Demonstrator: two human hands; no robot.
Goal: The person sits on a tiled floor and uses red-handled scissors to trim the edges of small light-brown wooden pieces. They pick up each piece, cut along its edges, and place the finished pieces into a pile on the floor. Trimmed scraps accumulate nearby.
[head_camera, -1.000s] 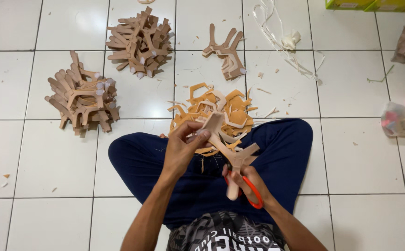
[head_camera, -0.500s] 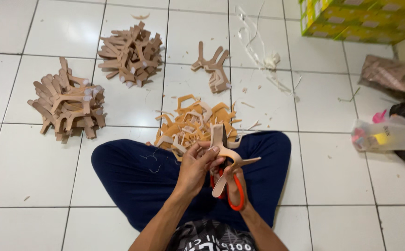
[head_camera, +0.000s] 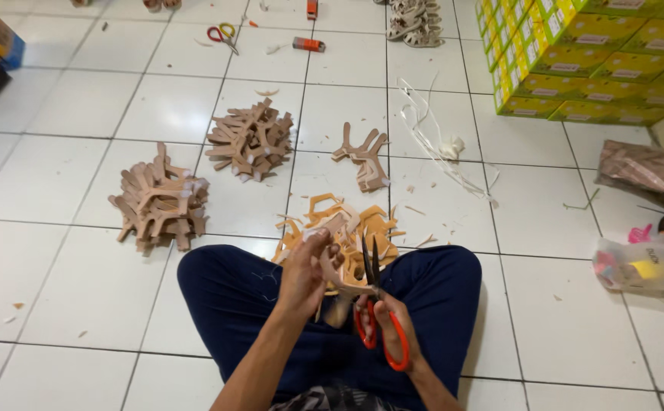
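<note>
I sit cross-legged on a white tiled floor in dark blue trousers. My left hand [head_camera: 307, 268] grips a tan forked leather-like cut piece [head_camera: 337, 266] over my lap. My right hand [head_camera: 387, 323] holds red-handled scissors [head_camera: 372, 298], blades pointing up beside the piece. A heap of orange-tan offcuts [head_camera: 362, 225] lies just beyond my legs. Two piles of finished forked pieces rest farther out, one at the left [head_camera: 161, 198] and one behind it [head_camera: 251, 137]. A small stack of similar pieces [head_camera: 365, 158] sits in the middle.
Stacked yellow-green cartons [head_camera: 591, 53] stand at the back right. A clear plastic bag of small items [head_camera: 644, 262] and a brown wrapped bundle [head_camera: 644, 169] lie at the right. White strips [head_camera: 438, 141], another pair of scissors [head_camera: 221, 34] and sandals [head_camera: 412, 23] lie farther back.
The camera view has tilted up and widened, showing more floor behind. The scissors have moved from below the piece to upright beside it, while my left hand keeps its hold.
</note>
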